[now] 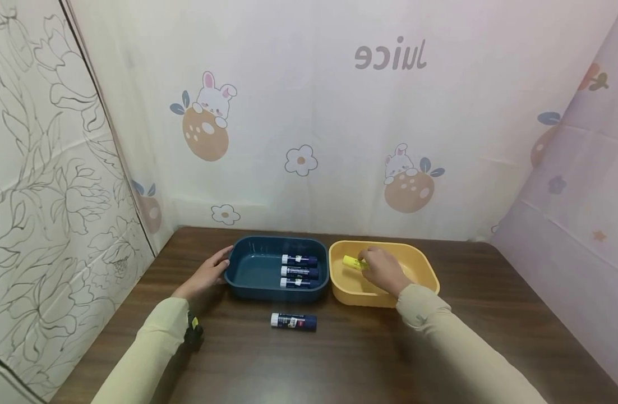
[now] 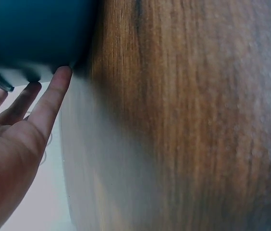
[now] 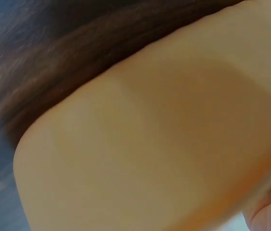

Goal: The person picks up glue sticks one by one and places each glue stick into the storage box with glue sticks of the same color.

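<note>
My left hand (image 1: 208, 276) rests against the left end of a dark blue tray (image 1: 253, 293); in the left wrist view its extended fingers (image 2: 54, 98) touch the outer wall. Three dark blue glue sticks (image 1: 299, 272) with white ends lie side by side in the right part of that tray. Over the yellow tray (image 1: 361, 299), my right hand (image 1: 383, 270) pinches a yellow highlighter (image 1: 351, 262) at its right end. The right wrist view mostly shows this tray's outer wall (image 3: 126, 154), which hides the highlighter and most of the hand.
Another glue stick (image 1: 294, 321) lies on the brown wooden table (image 1: 339, 365), in front of the blue tray. The two trays stand side by side near the back edge. Behind them hangs a printed curtain (image 1: 309, 112). A dark object (image 1: 194, 332) shows beneath the left wrist.
</note>
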A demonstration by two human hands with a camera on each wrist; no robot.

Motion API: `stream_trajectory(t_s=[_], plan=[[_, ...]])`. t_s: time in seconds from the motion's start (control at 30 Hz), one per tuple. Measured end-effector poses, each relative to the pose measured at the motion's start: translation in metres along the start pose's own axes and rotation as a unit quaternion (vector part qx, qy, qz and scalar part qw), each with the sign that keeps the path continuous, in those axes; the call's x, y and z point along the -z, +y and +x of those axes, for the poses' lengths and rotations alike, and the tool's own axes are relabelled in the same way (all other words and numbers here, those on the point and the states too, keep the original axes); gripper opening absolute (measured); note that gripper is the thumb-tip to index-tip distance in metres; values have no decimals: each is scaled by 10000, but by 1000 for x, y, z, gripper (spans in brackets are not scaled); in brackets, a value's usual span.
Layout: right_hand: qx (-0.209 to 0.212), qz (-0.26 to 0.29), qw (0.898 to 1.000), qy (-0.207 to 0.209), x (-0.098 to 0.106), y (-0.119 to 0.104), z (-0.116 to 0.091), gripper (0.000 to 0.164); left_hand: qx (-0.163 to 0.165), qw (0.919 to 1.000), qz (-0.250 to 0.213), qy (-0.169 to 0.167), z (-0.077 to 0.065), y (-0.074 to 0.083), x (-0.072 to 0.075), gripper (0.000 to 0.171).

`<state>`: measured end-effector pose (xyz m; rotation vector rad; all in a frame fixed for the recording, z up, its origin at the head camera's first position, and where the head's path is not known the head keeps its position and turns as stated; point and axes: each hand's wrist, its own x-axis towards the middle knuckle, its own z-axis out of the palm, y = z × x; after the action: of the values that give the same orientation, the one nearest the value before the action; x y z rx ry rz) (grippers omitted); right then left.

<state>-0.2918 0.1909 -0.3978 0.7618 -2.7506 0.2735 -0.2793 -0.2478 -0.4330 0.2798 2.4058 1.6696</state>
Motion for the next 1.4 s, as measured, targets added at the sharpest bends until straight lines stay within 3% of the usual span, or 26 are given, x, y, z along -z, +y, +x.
stream_trajectory(t_s=[0.27, 0.8, 1.13, 1.4], plan=[[88, -14, 9999, -57, -16, -4, 2, 22, 76, 10000, -26, -19, 0, -2, -4, 51], [-563, 4, 9965, -617, -27, -4, 5, 21, 114, 9999, -33, -13, -1, -2, -5, 51], [-290, -89, 9981, -530, -8, -11, 3, 26, 147, 9999, 53, 29, -2, 1, -1, 51], [128, 184, 9996, -168, 12, -37, -8, 29, 122, 9999, 51, 14, 2, 1, 1, 51]])
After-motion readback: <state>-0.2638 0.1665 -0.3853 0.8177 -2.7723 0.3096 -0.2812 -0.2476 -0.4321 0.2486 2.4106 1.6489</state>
